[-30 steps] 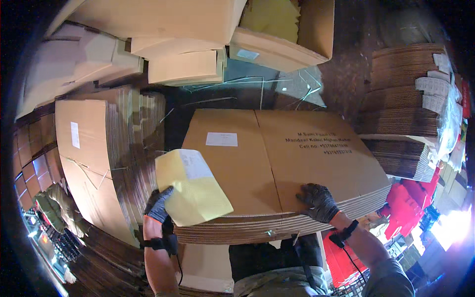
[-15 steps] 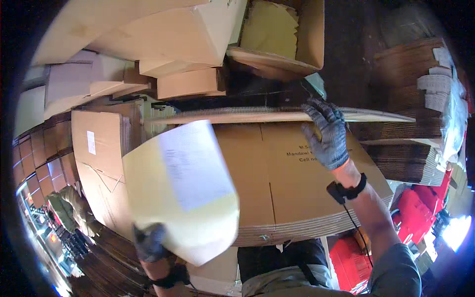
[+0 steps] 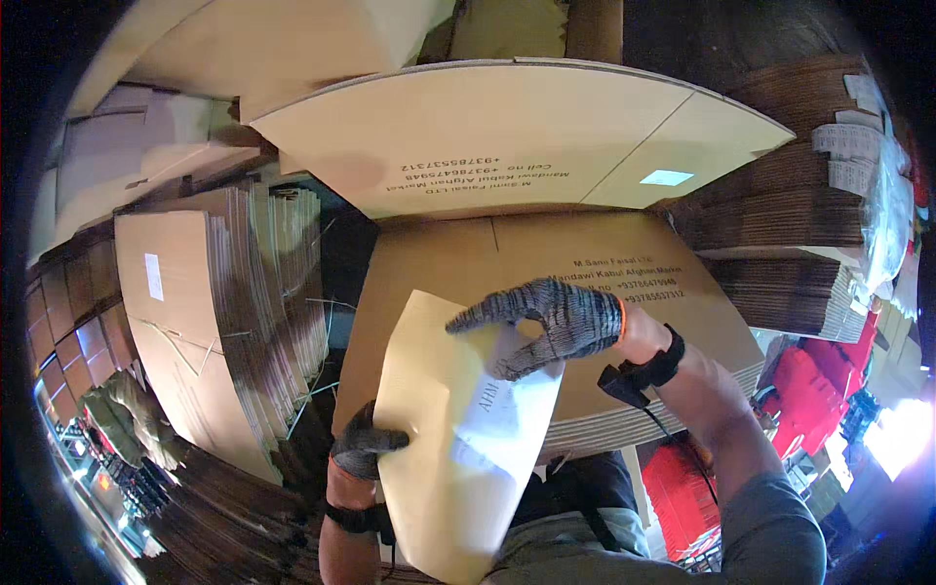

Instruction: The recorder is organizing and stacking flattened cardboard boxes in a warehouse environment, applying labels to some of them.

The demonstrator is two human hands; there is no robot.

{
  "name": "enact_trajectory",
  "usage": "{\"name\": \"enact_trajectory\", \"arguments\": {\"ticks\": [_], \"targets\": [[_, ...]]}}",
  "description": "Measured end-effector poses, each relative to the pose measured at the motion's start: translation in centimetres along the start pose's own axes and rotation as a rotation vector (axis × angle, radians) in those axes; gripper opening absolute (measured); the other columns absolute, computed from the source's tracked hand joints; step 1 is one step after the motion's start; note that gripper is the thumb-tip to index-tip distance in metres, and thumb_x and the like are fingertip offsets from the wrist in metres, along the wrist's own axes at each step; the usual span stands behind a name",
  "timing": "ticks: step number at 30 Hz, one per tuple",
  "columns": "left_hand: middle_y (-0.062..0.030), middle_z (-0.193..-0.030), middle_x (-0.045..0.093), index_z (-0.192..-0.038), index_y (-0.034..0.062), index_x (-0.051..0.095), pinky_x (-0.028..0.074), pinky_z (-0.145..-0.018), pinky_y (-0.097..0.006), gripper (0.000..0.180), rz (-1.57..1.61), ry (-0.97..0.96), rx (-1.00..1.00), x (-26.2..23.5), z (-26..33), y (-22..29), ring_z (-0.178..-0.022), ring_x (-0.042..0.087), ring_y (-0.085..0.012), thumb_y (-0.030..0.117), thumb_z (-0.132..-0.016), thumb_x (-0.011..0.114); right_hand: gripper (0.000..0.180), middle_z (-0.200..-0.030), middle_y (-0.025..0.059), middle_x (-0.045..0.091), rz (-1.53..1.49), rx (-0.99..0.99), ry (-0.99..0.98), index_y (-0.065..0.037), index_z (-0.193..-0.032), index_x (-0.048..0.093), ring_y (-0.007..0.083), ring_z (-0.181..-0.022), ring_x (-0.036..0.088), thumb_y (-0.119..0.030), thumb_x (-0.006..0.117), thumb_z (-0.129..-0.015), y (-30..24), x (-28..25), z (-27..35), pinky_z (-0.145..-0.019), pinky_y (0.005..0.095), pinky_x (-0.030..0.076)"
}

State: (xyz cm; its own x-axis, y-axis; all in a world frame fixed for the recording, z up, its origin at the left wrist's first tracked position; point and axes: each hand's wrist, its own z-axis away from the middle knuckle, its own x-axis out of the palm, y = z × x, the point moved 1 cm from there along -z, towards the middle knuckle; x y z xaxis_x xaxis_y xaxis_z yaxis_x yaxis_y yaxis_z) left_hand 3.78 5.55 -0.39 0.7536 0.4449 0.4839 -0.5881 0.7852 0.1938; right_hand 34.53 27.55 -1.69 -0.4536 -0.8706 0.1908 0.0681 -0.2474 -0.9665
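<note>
Left hand point(image 3: 363, 447) in a dark knit glove grips the left edge of a pale yellow paper envelope point(image 3: 439, 458), fingers curled shut on it, thumb on the front face. Right hand point(image 3: 546, 322) in a grey knit glove with orange cuff pinches the envelope's top right corner, thumb and forefinger closed on the paper, other fingers bent over a white label sheet point(image 3: 502, 405) stuck on the envelope front. Envelope is held upright, slightly tilted, in front of the chest, above the near edge of a stack of flat brown corrugated cardboard sheets point(image 3: 624, 258). One flat cardboard sheet point(image 3: 507, 136) with printed text is raised above that stack, underside facing the camera. Another pile of flat cartons point(image 3: 214, 312) stands on edge to the left. Red plastic crates point(image 3: 809, 390) at lower right, beside the right forearm.
</note>
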Motion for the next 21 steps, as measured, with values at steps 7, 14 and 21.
{"name": "enact_trajectory", "arguments": {"ticks": [7,14,21], "targets": [[-0.0134,-0.113,0.073,-0.123,-0.0044,0.064,0.059,-0.085,-0.038,0.053,0.122,-0.053,-0.092,1.9,0.4,1.1,-0.1,0.071,-0.0244,0.001,-0.072,0.077,0.047,-0.104,0.0111,0.073,0.167,0.05,-0.009,-0.011,-0.126,0.066,0.0195,-0.089,0.071,-0.028,0.079,-0.084,0.1,0.5,0.2,-0.083,0.0359,0.057],[-0.0137,-0.111,0.073,-0.121,-0.0038,0.065,0.059,-0.085,-0.037,0.054,0.06,0.098,-0.067,1.6,0.5,1.2,-0.097,0.073,-0.0263,0.003,-0.07,0.08,0.033,-0.095,0.0095,0.071,0.378,0.142,0.044,-0.01,-0.111,0.073,0.0275,-0.087,0.069,-0.028,0.08,-0.084,1.1,2.3,0.9,-0.079,0.04,0.055],[-0.0131,-0.114,0.072,-0.126,0.0016,0.063,0.062,-0.086,-0.041,0.051,0.182,0.113,-0.11,-1.5,-0.5,0.3,-0.101,0.072,-0.0277,-0.003,-0.077,0.076,0.031,-0.103,0.008,0.071,0.623,-0.044,0.264,-0.016,-0.111,0.074,0.0287,-0.097,0.067,-0.025,0.08,-0.082,-0.9,4.7,-0.1,-0.09,0.0394,0.051]]}}
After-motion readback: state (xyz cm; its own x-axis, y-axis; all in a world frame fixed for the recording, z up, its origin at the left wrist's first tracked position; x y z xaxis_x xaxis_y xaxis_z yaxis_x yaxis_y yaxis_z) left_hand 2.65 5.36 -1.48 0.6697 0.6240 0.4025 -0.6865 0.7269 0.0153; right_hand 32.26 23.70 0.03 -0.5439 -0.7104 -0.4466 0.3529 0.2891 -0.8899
